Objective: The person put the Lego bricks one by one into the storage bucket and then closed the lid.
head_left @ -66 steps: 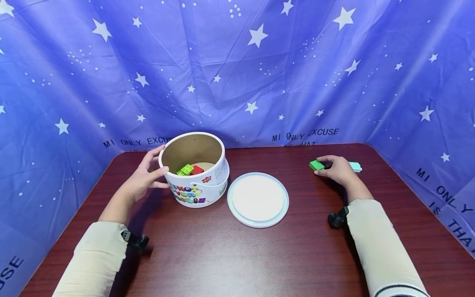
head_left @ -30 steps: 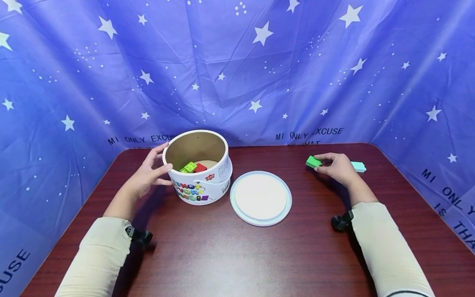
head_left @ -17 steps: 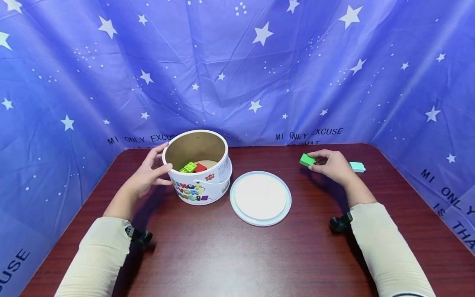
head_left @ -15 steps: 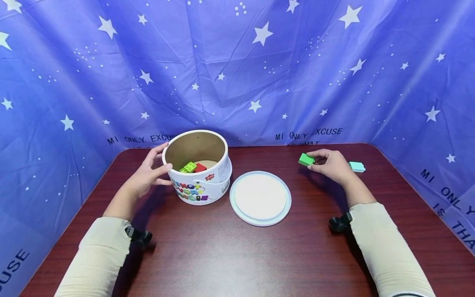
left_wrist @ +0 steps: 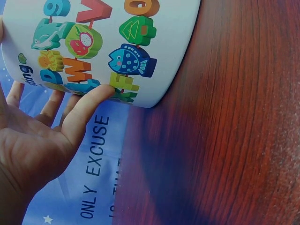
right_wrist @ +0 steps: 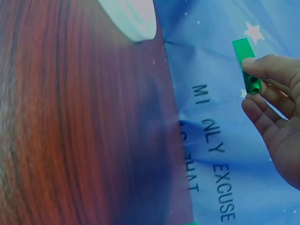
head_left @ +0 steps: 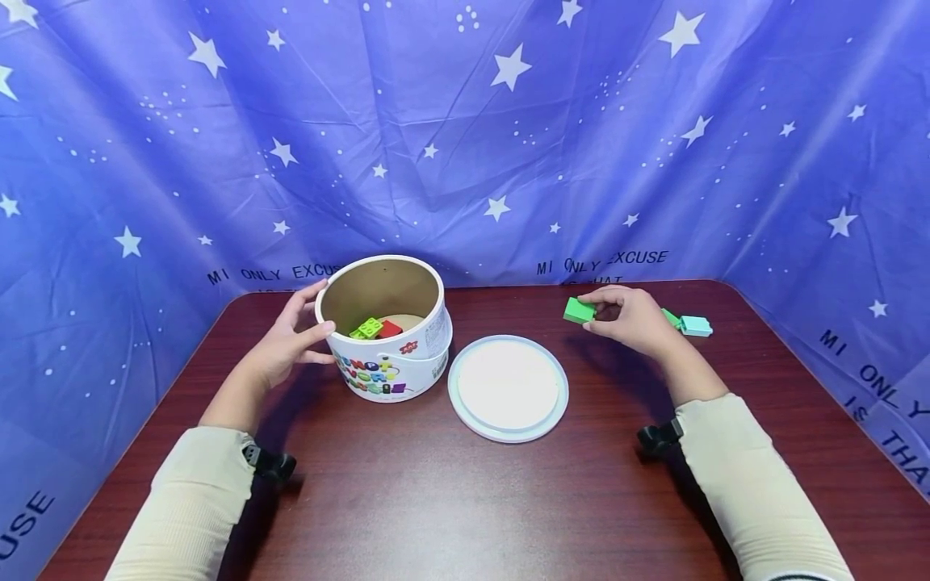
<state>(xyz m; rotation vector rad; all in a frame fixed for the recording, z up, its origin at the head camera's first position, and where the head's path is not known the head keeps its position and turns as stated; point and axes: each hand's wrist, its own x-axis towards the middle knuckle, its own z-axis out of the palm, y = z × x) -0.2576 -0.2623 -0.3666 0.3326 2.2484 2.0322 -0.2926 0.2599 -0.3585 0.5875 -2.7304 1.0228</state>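
Observation:
My left hand (head_left: 286,343) rests against the left side of a white toy bucket (head_left: 392,375), its fingers spread and its thumb along the printed wall. In the left wrist view the thumb (left_wrist: 86,112) lies fairly straight on the bucket (left_wrist: 98,42). Inside the bucket are a lime green brick (head_left: 370,327) and a red brick (head_left: 391,328). My right hand (head_left: 626,320) pinches a bright green toy brick (head_left: 579,311) above the table. In the right wrist view the brick (right_wrist: 243,49) sticks up past the thumb, its studs toward the palm.
A round white lid (head_left: 508,387) lies on the dark red table (head_left: 465,500), right of the bucket. Behind the right hand lie a light turquoise brick (head_left: 696,326) and another green brick (head_left: 672,318). A blue star-patterned curtain (head_left: 465,145) closes off the back and sides.
The right hand has lifted the green brick and carried it left, away from the turquoise brick. Another green brick now shows behind that hand. The left hand stays at the bucket.

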